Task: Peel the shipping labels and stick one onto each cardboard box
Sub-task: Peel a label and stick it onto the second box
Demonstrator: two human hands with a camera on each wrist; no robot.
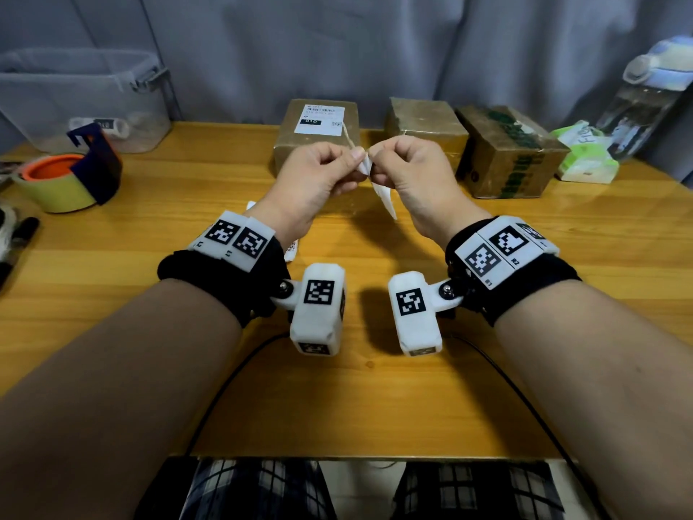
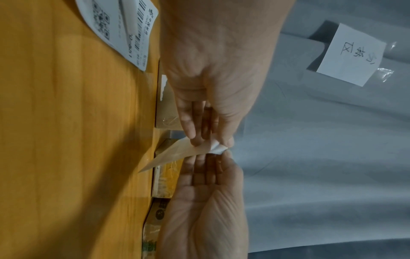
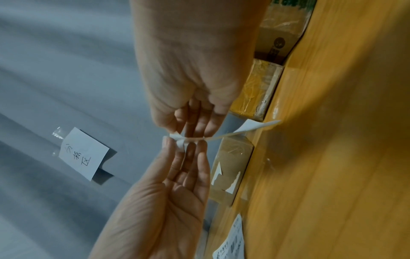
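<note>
Smooth honey-coloured wooden table (image 1: 112,294) with 3 brown cardboard boxes along its far edge: left taped box (image 1: 296,155) bearing a flat white printed label (image 1: 318,119) on top; middle box (image 1: 425,125) wrapped in glossy clear tape; right box (image 1: 506,152) banded with green printed tape. Thin white shipping label (image 1: 382,195), bent and curling, held above the table before the left box; its printed face turned away and not legible. Left hand (image 1: 318,174) and right hand (image 1: 408,170) raised knuckle to knuckle, fingers curled, each pinching one corner of that label between thumb and forefinger; the 2 layers parted at the pinch, seen best from the right wrist. Spare printed label sheet (image 2: 124,29) flat on the table, mostly hidden beneath the left wrist in the head view. Pleated grey fabric curtain (image 1: 375,43) behind; yellow tape roll (image 1: 56,185) in a dark dispenser at left, cropped items beyond it indistinct.
</note>
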